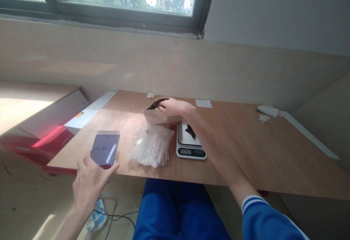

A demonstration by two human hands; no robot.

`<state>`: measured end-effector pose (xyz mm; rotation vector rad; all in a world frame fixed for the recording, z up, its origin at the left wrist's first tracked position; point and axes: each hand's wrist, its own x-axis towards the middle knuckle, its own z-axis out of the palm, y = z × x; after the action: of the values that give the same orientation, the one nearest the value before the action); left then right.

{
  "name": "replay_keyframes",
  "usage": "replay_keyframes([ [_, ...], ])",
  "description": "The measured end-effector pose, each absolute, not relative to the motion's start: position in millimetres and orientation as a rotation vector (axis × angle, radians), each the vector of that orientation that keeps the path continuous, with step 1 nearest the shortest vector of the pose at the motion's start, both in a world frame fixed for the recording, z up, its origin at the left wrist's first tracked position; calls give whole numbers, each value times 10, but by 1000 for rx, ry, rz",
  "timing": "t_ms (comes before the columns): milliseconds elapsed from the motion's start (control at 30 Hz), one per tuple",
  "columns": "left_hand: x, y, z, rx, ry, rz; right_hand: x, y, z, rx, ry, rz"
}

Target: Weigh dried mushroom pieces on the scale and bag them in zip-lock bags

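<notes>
My left hand [91, 178] grips the lower end of a phone [105, 150] at the table's front left edge, thumb on one side and fingers on the other; its screen shows a running time display. My right hand [171, 107] reaches into the open top of a brown cardboard box or paper bag [155, 117]. Its fingers are curled and their tips hidden inside. Under my right forearm stands a white digital kitchen scale [191, 153] with a dark strip-like piece [190, 131] on its plate. Left of the scale lies a stack of clear zip bags [150, 145].
The wooden table [246, 152] ends at a wall below a window. A white paper [203, 103] and crumpled tissue [150, 95] lie at the back, more white scraps [264, 118] at the right. A red chair [51, 141] stands left; cables [112, 211] lie on the floor.
</notes>
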<state>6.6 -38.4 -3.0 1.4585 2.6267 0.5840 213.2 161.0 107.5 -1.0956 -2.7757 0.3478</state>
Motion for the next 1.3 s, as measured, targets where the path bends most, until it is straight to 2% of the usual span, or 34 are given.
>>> replay_keyframes([
  [167, 367, -545, 183, 1481, 2656, 753, 2164, 1751, 1255, -1028, -2966, 537],
  [400, 576, -603, 296, 1459, 2681, 817, 2133, 1803, 1270, -1027, -2806, 421],
  [867, 624, -614, 303, 1499, 2670, 774, 2286, 1844, 1301, -836, -2660, 542],
  [1133, 661, -625, 363, 1519, 2688, 730, 2559, 1807, 1294, -695, -2083, 706],
  [1300, 655, -599, 309, 1524, 2678, 746, 2892, 1540, 860, -702, -1650, 934],
])
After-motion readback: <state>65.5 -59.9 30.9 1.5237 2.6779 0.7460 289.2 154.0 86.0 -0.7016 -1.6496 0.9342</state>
